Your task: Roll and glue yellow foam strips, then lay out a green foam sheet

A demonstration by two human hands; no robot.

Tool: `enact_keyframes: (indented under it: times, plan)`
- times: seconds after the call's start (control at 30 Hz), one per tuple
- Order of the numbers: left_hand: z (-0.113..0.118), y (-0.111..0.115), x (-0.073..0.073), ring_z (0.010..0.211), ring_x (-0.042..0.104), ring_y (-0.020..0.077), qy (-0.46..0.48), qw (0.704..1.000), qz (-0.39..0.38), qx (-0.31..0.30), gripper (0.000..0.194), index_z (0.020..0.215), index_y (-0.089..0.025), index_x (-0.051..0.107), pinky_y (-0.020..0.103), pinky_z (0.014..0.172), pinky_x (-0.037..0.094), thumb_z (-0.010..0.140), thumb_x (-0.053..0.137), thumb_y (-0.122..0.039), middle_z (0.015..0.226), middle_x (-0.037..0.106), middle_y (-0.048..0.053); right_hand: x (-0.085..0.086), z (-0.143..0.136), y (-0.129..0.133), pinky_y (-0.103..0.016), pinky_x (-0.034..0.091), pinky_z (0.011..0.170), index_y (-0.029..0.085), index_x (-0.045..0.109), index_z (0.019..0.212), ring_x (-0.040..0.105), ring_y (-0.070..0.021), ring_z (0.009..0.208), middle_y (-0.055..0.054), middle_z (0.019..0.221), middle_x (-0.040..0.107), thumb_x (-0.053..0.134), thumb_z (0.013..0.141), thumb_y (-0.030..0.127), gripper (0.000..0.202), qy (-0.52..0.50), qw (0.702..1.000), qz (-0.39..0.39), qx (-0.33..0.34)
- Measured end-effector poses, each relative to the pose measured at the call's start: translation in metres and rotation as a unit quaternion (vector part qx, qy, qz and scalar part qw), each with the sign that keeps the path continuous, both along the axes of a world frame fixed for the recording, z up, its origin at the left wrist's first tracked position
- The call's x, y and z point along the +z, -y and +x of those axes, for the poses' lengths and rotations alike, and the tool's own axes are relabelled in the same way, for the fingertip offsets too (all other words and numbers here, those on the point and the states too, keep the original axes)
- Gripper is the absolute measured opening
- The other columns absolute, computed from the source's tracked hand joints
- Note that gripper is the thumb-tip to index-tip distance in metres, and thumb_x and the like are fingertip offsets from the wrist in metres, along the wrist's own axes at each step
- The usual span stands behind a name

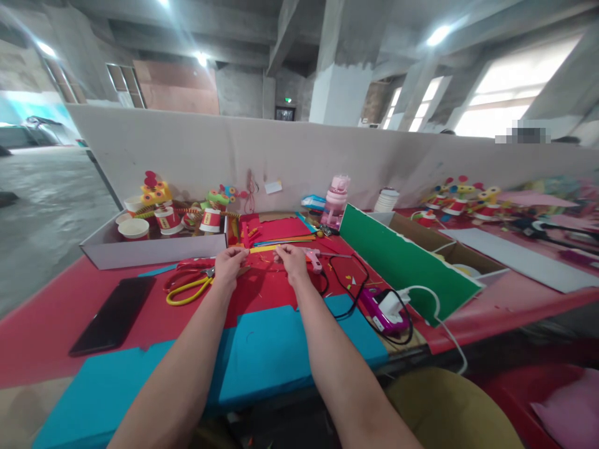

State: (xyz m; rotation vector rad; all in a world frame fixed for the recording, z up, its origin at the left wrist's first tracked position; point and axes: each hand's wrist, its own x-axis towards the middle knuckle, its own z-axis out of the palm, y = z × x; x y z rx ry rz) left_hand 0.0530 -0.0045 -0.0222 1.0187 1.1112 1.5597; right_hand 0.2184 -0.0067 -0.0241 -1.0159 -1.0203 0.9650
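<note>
My left hand [229, 265] is closed in a pinch at the left end of a narrow yellow paper strip [264, 248]. At the strip's other end, the fingers of my right hand [292, 259] are pinched together too. The strip stretches level between both hands over the red table cover. Just right of my right hand lies a pink glue gun [314, 257] with a black cord. A hand tool with yellow and red handles [189, 293] rests beside my left wrist. Behind my hands are red paper [278, 229] and several coloured strips [285, 240].
A white box [154, 252] at left holds paper-cup figures [168, 218]. A green-sided box [402, 262] stands at right, near a purple power strip [381, 315] with cords. A black tablet [115, 315] and blue sheets [266, 343] lie in front. A white partition [281, 156] runs behind.
</note>
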Motion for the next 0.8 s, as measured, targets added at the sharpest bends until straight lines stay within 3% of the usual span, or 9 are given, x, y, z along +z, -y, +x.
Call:
enact_keyframes:
  times: [0.27,0.43,0.63,0.8]
  plan:
    - [-0.0019,-0.001,0.0004,0.049,0.045,0.0076,0.01,1.0,-0.006,0.002,0.028,0.065,-0.013,0.066,0.02,0.048,0.035,0.049,0.078,-0.033,0.053,0.055,-0.002,0.0015,-0.0001,0.0005,-0.021,0.049,0.054,0.015,0.062,0.066,0.056,-0.0079,0.05,-0.001,0.064,0.066,0.065,0.071,0.028,0.014,-0.064,0.996,-0.028,0.048]
    - [-0.0007,0.0004,0.0018,0.049,0.045,0.0077,0.01,1.0,-0.01,0.004,0.03,0.066,-0.013,0.066,0.02,0.047,0.035,0.049,0.079,-0.034,0.053,0.055,-0.002,0.0062,-0.0008,0.0032,-0.021,0.046,0.048,0.015,0.06,0.063,0.053,-0.0087,0.046,-0.003,0.059,0.064,0.058,0.079,0.047,0.036,-0.102,0.992,-0.051,0.048]
    - [0.0028,0.0059,0.0059,0.047,0.043,0.0075,-0.001,1.0,-0.01,-0.025,0.029,0.064,-0.014,0.064,0.019,0.046,0.035,0.049,0.078,-0.034,0.05,0.052,-0.003,0.0061,-0.0021,0.0059,-0.02,0.043,0.046,0.016,0.059,0.06,0.05,-0.0083,0.045,0.002,0.051,0.058,0.07,0.067,0.045,0.031,-0.005,1.0,0.003,-0.022]
    - [0.0011,0.0037,0.0036,0.048,0.043,0.0079,-0.008,1.0,-0.002,-0.009,0.027,0.063,-0.014,0.065,0.019,0.045,0.032,0.049,0.078,-0.034,0.051,0.053,-0.002,0.0033,0.0004,0.0051,-0.022,0.046,0.049,0.016,0.062,0.062,0.054,-0.0103,0.048,0.0,0.054,0.062,0.066,0.068,0.039,0.024,0.014,1.0,0.011,-0.007]
